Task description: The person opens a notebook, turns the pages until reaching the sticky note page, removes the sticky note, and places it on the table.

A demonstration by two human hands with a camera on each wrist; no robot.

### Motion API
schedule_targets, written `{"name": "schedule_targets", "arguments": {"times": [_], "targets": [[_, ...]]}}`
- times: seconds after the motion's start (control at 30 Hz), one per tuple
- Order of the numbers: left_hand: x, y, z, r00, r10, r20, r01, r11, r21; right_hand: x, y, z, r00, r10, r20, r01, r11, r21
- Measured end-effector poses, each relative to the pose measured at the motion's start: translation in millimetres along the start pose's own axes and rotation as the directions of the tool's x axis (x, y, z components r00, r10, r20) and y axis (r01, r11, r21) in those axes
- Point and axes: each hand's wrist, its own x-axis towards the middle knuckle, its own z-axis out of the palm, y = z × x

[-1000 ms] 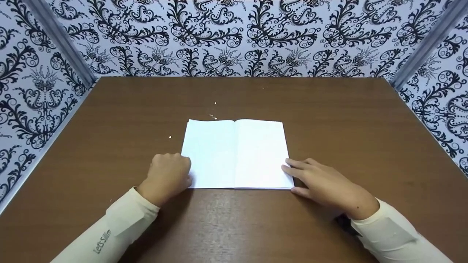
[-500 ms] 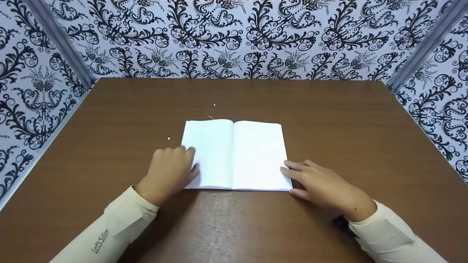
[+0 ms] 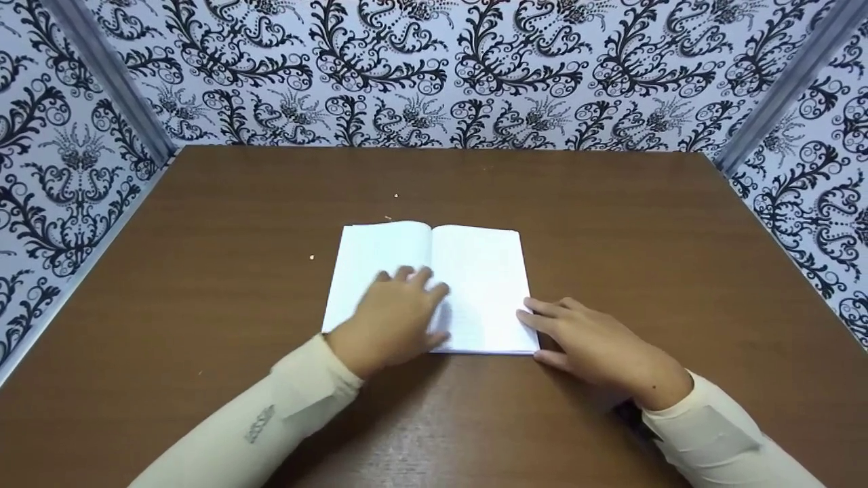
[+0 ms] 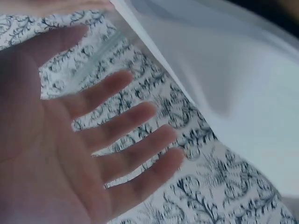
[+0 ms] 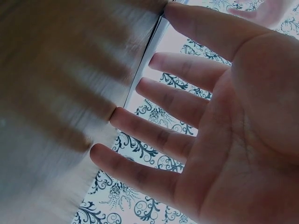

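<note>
An open white notebook (image 3: pixel 478 271) lies flat in the middle of the brown table (image 3: pixel 610 217). My left hand (image 3: pixel 407 298) rests palm down on the notebook's left page, its straight fingers reaching to the spine. In the left wrist view the left hand (image 4: pixel 103 140) shows spread fingers next to the white page (image 4: pixel 233 70). My right hand (image 3: pixel 569 329) lies on the table at the notebook's lower right corner, fingertips touching the right edge. The right wrist view shows the right hand (image 5: pixel 201 107) with straight, spread fingers against the notebook's edge (image 5: pixel 156 37). Neither hand grips anything.
Black-and-white patterned walls (image 3: pixel 434 68) close the table in at the back, left and right. A few small pale crumbs (image 3: pixel 312 257) lie on the wood left of and behind the notebook. Cream sleeves cover both forearms.
My left hand has slid right from the notebook's left edge onto the left page, up to the spine. The right hand has stayed at the lower right corner.
</note>
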Motion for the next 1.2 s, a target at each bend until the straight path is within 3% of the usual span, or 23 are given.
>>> {"name": "schedule_targets", "arguments": {"times": [0.13,0.27,0.5,0.97,1.2], "targets": [[6.8,15.0,1.7,0.987,0.033,0.159,-0.034,0.999,0.008,0,1,-1,1.0,-0.002,0.002,0.002,1.0,-0.006],[9.4,24.4,4.4,0.978,0.039,0.205,-0.046,0.999,0.029,0,1,0,1.0,0.005,0.012,-0.005,1.0,-0.007],[9.1,26.4,10.9,0.977,0.008,0.214,-0.024,0.997,0.071,1,0,1,1.0,0.019,0.016,-0.019,1.0,-0.013],[9.4,21.7,11.5,0.964,0.01,0.264,-0.008,1.0,-0.011,-1,0,2,0.999,0.033,0.02,-0.033,0.999,-0.004],[8.7,16.7,13.3,0.968,0.03,0.25,-0.023,0.999,-0.028,0,0,0,1.0,0.02,0.016,-0.02,1.0,0.004]]}}
